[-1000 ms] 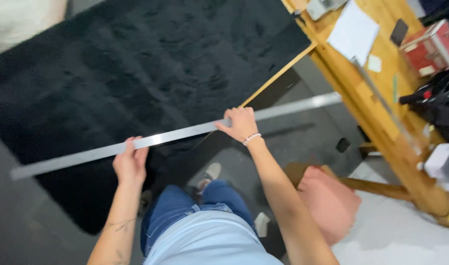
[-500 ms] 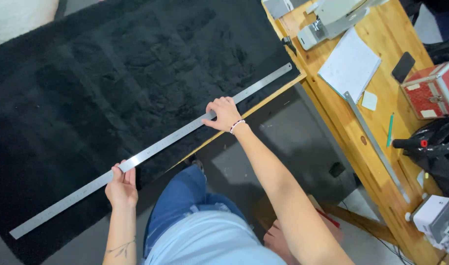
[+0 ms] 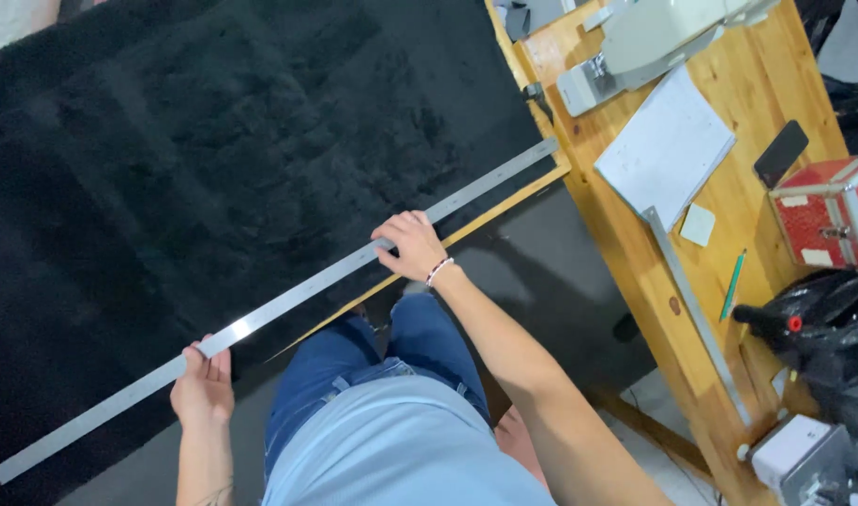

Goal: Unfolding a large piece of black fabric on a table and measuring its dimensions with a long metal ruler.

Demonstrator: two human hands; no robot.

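Note:
A long flat metal ruler [image 3: 298,298] lies slanted across the near edge of a black fleecy fabric [image 3: 213,159] spread on a wooden table. My left hand [image 3: 202,382] grips the ruler near its lower left part. Further up, my right hand [image 3: 410,245], with a beaded bracelet at the wrist, presses on the ruler near its middle. The ruler's far end reaches the fabric's right corner [image 3: 541,150].
A second wooden table [image 3: 691,253] stands at the right with a white notepad [image 3: 663,150], a phone [image 3: 781,153], a green pencil [image 3: 732,286], a metal square [image 3: 696,314], a red case [image 3: 827,211] and a grey machine [image 3: 635,42]. Black bags [image 3: 827,328] lie at its near end.
The ruler has shifted further onto the fabric and sits steeper, its far end now at the fabric's corner. Both hands stayed on it. The view has moved right over the side table.

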